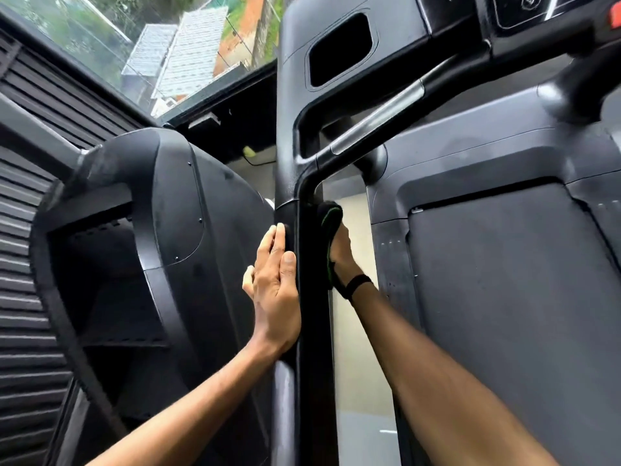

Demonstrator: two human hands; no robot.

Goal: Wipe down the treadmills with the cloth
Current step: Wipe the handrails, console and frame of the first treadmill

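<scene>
A black treadmill upright post runs down the middle of the head view, below the console arm. My left hand lies flat against the post's left side with straight fingers. My right hand presses a black cloth with a green edge against the post's right side, fingers hidden behind the cloth. A dark band circles my right wrist. The treadmill's belt deck lies to the right.
A neighbouring machine's rounded black housing and its handlebar crowd the left. A slatted dark wall sits further left. A window at the top shows rooftops outside. A silver-banded handrail crosses above my hands.
</scene>
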